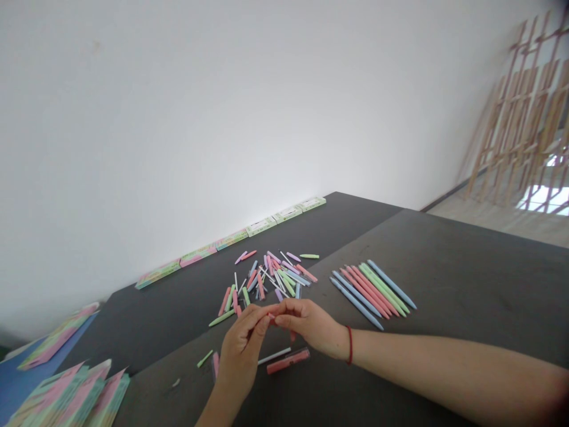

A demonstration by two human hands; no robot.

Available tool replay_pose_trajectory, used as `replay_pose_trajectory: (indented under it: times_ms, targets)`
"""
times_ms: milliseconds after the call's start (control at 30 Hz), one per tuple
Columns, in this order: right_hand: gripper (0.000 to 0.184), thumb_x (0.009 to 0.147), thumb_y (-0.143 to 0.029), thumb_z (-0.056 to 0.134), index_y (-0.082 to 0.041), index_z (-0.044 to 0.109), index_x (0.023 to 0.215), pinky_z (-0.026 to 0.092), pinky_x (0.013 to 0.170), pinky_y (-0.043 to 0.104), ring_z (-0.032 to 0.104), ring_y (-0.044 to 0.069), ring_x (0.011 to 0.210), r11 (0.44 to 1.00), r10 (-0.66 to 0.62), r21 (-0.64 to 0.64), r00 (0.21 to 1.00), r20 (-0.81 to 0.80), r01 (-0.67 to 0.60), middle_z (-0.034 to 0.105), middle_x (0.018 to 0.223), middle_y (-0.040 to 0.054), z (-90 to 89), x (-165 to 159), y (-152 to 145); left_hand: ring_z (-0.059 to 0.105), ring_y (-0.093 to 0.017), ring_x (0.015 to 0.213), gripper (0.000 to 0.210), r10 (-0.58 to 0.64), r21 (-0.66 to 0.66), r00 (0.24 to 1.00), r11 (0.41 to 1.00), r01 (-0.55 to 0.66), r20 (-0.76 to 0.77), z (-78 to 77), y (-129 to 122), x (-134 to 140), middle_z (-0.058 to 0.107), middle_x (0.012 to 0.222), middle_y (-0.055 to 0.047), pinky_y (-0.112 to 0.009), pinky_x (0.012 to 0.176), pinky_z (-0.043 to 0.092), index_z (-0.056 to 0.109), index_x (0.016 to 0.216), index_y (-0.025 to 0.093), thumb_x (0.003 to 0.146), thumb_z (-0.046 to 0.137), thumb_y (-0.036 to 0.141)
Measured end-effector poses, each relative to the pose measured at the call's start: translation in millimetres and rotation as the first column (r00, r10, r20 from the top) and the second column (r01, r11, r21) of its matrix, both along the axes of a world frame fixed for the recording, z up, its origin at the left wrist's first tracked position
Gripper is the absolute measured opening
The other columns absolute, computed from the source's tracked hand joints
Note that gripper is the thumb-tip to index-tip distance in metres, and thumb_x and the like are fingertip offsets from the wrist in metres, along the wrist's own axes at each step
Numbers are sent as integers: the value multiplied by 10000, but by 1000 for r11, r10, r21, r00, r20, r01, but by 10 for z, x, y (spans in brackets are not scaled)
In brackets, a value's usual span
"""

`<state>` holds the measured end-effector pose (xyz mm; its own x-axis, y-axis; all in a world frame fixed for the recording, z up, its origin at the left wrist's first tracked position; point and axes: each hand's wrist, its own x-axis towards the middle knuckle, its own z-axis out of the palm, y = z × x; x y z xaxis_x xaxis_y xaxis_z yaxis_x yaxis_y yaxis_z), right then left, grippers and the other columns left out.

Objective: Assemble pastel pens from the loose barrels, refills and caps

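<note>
Two hands meet at near centre of the dark bench, fingertips together. Left hand comes up from the near edge, fingers curled, thumb and forefinger pinching a small pink pen part. Right hand reaches in from the right, red string on the wrist, fingers closed on the same part from the other side. Part is mostly hidden by the fingertips; can't tell exactly what piece it is.

Just under the hands on the bench: a pink pen barrel and a thin white refill, lying beside each other. Left of those, a short green piece and a pink piece, apart from the hands.

Farther out, a loose pile of pen parts in pink, green, blue, purple, white. Right of the pile, a neat row of assembled pens, blue, pink, green, side by side.

Far edge along the white wall: line of flat pastel boxes. Near left: stacks of pastel cards. Far right: wooden lattice frames leaning on the wall.
</note>
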<state>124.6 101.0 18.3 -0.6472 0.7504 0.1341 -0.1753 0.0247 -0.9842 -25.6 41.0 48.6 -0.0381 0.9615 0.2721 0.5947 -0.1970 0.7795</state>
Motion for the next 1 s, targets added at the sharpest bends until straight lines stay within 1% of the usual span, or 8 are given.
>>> replay_pose_trajectory:
  times_ms: [133, 233, 300, 433, 600, 733, 867, 1000]
  targets:
    - [184, 793, -325, 576, -143, 578, 761, 298, 442, 188, 375, 50, 475, 996, -52, 76, 996, 73, 46, 439, 596, -54, -18, 25, 27, 390, -80, 466, 355, 37, -160, 979, 987, -4, 202, -90, 45, -11, 471, 615, 46, -208, 451, 297, 668, 1058, 198, 830, 516, 423]
    - [180, 811, -322, 558, -144, 571, 787, 252, 408, 186, 311, 41, 438, 1000, -9, 14, 996, 85, 8, 403, 556, -70, -27, 18, 12, 336, -72, 449, 404, 35, -233, 939, 971, 49, 342, -168, 75, -20, 391, 567, 67, -198, 421, 244, 647, 1098, 184, 820, 520, 449]
    - [156, 817, -301, 543, -148, 565, 839, 234, 384, 178, 279, 38, 414, 999, 38, -43, 996, 83, -34, 382, 537, -81, -29, 9, 2, 322, -74, 443, 418, 34, -256, 940, 965, 58, 340, -182, 79, -14, 359, 551, 74, -198, 416, 234, 638, 1113, 177, 822, 513, 450]
    - [103, 800, -243, 526, -152, 526, 846, 229, 359, 160, 307, 32, 399, 989, 83, -130, 996, 41, -77, 411, 547, -83, -22, 0, -2, 458, -114, 543, 360, 5, -160, 995, 987, 10, 99, -123, 49, 32, 479, 621, 38, -218, 498, 347, 656, 1082, 192, 843, 482, 396]
    - [131, 794, -280, 524, -161, 481, 760, 244, 345, 152, 330, 25, 386, 971, 121, -207, 993, 1, -119, 449, 558, -78, -17, -2, -1, 553, -160, 739, 324, -71, 19, 980, 997, 75, -186, -102, 0, 91, 580, 782, -14, -261, 683, 425, 628, 1110, 213, 882, 407, 279]
    - [121, 788, -257, 518, -162, 478, 726, 245, 343, 139, 341, 22, 392, 975, 92, -204, 996, 20, -86, 464, 559, -71, -20, -1, 35, 569, -175, 808, 337, -28, 44, 943, 998, 45, -331, -85, -35, 101, 599, 880, -34, -278, 714, 430, 549, 1164, 211, 882, 366, 223]
    - [120, 795, -250, 507, -158, 495, 719, 265, 344, 149, 355, 25, 379, 992, -55, -111, 998, 17, 57, 508, 569, -55, 11, 32, 173, 558, -167, 696, 174, 68, 11, 888, 997, -70, -454, -23, -82, 130, 579, 797, -5, -281, 650, 414, 537, 963, 208, 837, 418, 199]
    - [141, 805, -250, 493, -156, 494, 700, 248, 344, 161, 348, 24, 350, 988, -145, -57, 989, -29, 143, 495, 540, -61, 54, 80, 306, 551, -194, 808, 41, -123, -91, 773, 992, 85, -622, -37, -119, 240, 580, 849, -16, -301, 698, 399, 555, 809, 223, 797, 516, 226]
